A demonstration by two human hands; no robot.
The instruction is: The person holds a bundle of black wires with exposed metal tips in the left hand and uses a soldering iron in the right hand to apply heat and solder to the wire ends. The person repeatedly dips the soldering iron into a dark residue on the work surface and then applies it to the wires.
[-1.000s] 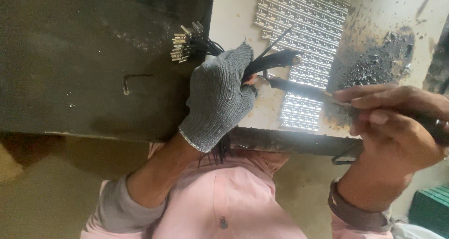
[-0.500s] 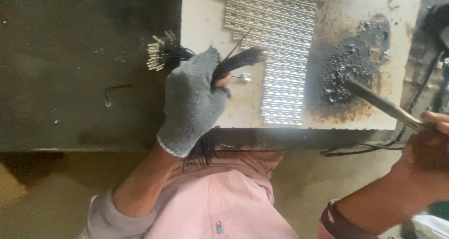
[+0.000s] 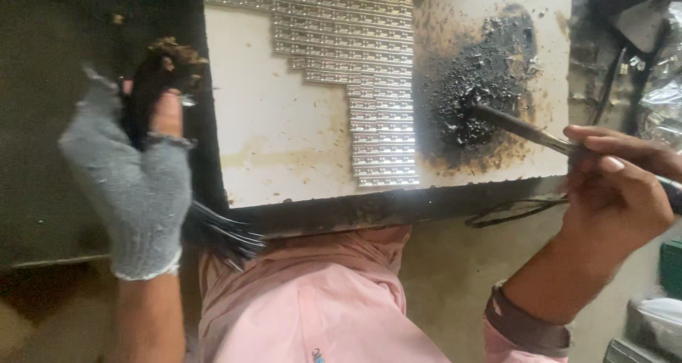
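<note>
While the white work board (image 3: 284,150) covers most of the bench, roughly its upper and middle area is already filled with rows of small silvery metal pieces (image 3: 369,72), laid in a stepped block that narrows toward the near edge. The lower left part of the board is bare, which suggests that more rows may remain to be laid; this is a judgement from the layout only. To the right of the rows lies a black, scorched patch of residue (image 3: 490,79), with brown staining around it.

To the left of the board lies a dark bench surface (image 3: 42,43), and along the near edge runs a dark metal rail (image 3: 369,210).

The left hand (image 3: 135,178), in a grey knitted glove with the fingertips exposed, is closed around a bundle of thin black wires (image 3: 153,86). The bundle is held over the dark surface just beside the left edge of the board; its upper ends look dark and clotted, and its loose tails (image 3: 227,235) fan out below the palm toward the pink garment.

The right hand (image 3: 618,192), bare, grips a slim metal-tipped tool (image 3: 518,125) pen-fashion, fingers closed on the shaft. The tip rests in the black patch, well apart from the wire bundle. No wire end touches the tool or the rows at this moment.
</note>
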